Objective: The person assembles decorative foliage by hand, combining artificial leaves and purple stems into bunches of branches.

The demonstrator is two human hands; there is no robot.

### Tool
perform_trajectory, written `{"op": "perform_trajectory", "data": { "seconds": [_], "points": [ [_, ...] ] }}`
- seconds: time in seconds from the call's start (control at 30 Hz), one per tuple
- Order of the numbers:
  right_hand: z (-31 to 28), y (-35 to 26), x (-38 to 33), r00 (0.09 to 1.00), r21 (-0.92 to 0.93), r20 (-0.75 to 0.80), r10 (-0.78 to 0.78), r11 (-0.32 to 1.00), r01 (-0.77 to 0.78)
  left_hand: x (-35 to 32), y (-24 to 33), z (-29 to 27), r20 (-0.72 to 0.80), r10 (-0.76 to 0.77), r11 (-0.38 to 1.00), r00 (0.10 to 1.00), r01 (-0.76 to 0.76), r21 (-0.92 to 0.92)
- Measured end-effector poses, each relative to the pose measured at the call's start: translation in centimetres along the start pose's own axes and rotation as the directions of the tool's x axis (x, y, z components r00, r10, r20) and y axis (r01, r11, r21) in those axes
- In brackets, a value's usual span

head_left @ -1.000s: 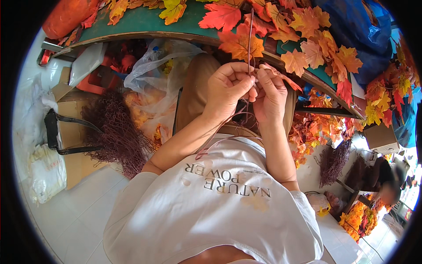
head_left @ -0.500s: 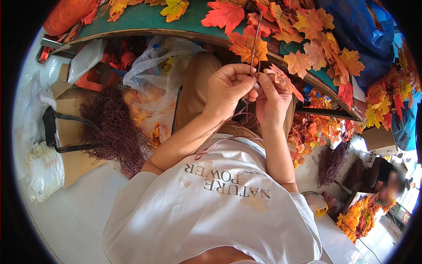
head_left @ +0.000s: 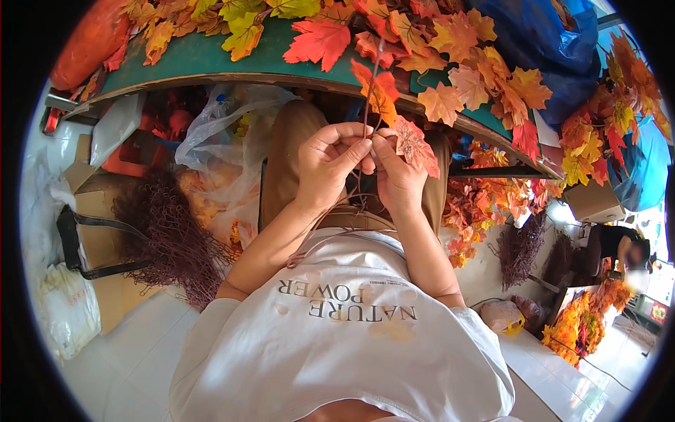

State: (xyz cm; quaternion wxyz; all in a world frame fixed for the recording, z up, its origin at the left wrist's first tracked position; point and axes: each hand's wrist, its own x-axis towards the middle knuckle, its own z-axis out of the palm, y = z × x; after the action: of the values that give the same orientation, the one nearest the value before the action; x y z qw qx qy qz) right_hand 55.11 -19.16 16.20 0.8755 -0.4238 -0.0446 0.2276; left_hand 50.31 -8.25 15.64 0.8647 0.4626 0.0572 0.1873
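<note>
My left hand (head_left: 327, 165) pinches a thin brown artificial vine stem (head_left: 368, 105) that rises between both hands toward the bench. Close beside it, my right hand (head_left: 402, 179) is closed at the same joint, its thumb and forefinger on the base of a red-orange artificial maple leaf (head_left: 417, 145). The fingertips almost meet and hide the exact joint. Another orange-red leaf (head_left: 380, 93) sits on the stem just above the hands. Loose lower lengths of the brown stem (head_left: 309, 247) hang in loops over my lap and shirt.
Ahead is a green bench (head_left: 183, 70) strewn with maple leaves (head_left: 450, 42). A bundle of brown stems (head_left: 176, 225) lies at left by a cardboard box (head_left: 105, 281). Clear plastic bags (head_left: 225, 141) hang under the bench. Another person (head_left: 612, 246) is at far right.
Both hands, still together at the joint, sit slightly lower and further left in view as the whole view shifts. The leaf above them has turned, and the right hand's leaf shows more of its face.
</note>
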Motion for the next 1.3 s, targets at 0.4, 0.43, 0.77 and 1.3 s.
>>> {"op": "perform_trajectory", "data": {
  "seconds": [0.4, 0.43, 0.77, 1.3],
  "points": [
    [-2.4, 2.3, 2.2, 0.985, -0.703, 0.108, -0.137, 0.69, 0.173, 0.4, 0.8, -2.0, -0.038, -0.061, 0.998, 0.997, 0.06, -0.033],
    [-2.4, 2.3, 2.0, 0.99, -0.727, 0.107, -0.09, 0.673, 0.14, 0.4, 0.2, -2.2, -0.039, -0.065, 0.994, 0.997, 0.062, -0.086],
    [4.8, -3.1, 5.6, 0.92, -0.864, 0.305, 0.245, 0.478, 0.159, -1.3, 0.9, -5.6, 0.068, -0.193, 0.89, 0.979, 0.204, -0.407],
    [16.0, 0.6, 22.2, 0.243, -0.023, 0.95, 0.194, -0.736, 0.676, 0.6, 3.4, -7.9, -0.035, -0.165, 0.773, 0.986, 0.108, -0.625]
  ]
}}
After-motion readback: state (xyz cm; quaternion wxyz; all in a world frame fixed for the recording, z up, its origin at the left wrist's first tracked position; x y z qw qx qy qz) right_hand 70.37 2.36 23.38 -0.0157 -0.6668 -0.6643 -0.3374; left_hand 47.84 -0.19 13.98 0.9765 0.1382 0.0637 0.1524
